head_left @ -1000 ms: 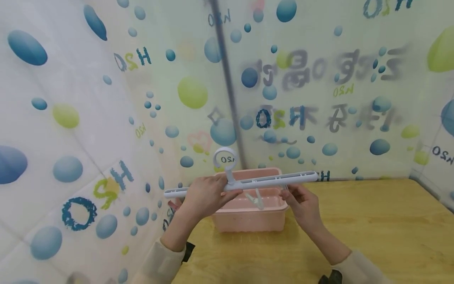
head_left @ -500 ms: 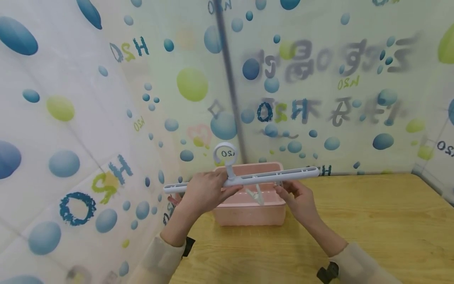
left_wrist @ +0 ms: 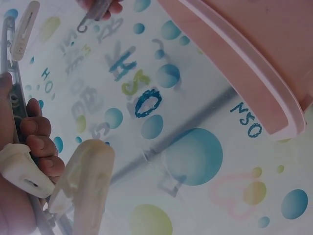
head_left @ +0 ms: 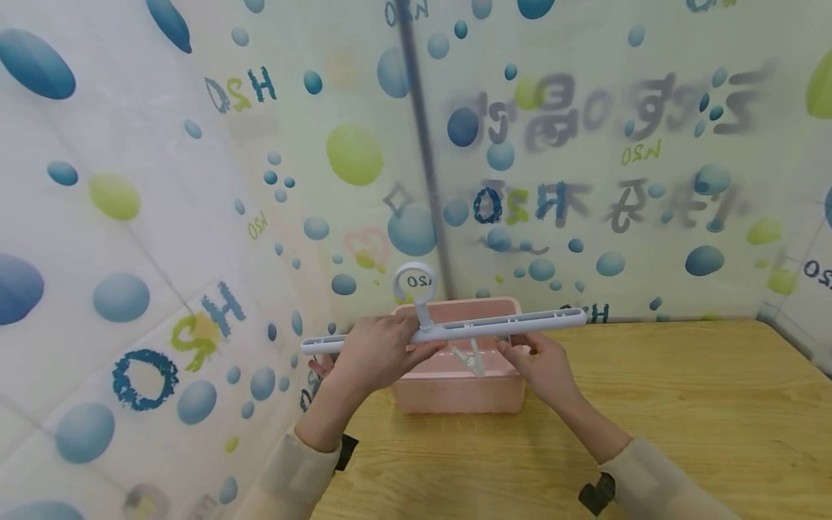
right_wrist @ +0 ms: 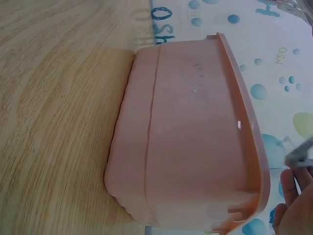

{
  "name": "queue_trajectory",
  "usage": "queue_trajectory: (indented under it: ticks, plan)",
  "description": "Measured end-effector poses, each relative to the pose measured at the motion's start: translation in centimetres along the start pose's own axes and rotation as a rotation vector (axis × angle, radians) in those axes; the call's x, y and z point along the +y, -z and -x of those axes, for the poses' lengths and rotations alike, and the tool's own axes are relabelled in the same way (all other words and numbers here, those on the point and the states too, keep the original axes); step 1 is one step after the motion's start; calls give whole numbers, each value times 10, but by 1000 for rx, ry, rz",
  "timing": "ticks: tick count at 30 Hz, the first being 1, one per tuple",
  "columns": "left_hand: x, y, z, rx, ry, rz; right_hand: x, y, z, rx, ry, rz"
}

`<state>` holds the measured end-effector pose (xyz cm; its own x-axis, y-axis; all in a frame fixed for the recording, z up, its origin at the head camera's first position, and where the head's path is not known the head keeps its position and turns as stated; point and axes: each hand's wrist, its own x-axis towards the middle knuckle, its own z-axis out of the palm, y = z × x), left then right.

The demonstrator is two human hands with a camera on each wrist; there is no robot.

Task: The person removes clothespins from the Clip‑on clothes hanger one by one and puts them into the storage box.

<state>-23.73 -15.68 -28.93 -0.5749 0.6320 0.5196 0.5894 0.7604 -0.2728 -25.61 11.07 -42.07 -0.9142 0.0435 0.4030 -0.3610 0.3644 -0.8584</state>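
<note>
In the head view my left hand [head_left: 373, 357] grips a light grey clothes hanger [head_left: 513, 325], a long slotted bar with a round hook, left of its middle. A pale clip [head_left: 471, 359] hangs beneath the bar; pale clips [left_wrist: 88, 181] also show close up in the left wrist view. Just under the bar's right half, my right hand [head_left: 542, 365] pinches a small grey clip [left_wrist: 95, 14] with a curled hook at its end. That clip appears apart from the bar in the left wrist view. The right wrist view shows it blurred at the right edge.
Behind and below the hanger, a pink plastic basket [head_left: 458, 396] stands on the wooden table [head_left: 682, 404]. A bubble-patterned curtain [head_left: 354, 155] rises behind the table and along its left side.
My right hand has shifted left along the underside of the bar with the grey clip. The left hand and the hanger hold nearly still; the view has tipped slightly.
</note>
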Motion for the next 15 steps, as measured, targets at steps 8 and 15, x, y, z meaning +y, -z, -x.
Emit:
queue_trajectory:
  ticks: [8, 15]
  plan:
    - [1, 0, 0, -11, 9, 0, 5, -2, -4, -1, -4, 39]
    - [2, 0, -1, -13, 7, -14, 4, -1, -3, -5, 19, 28]
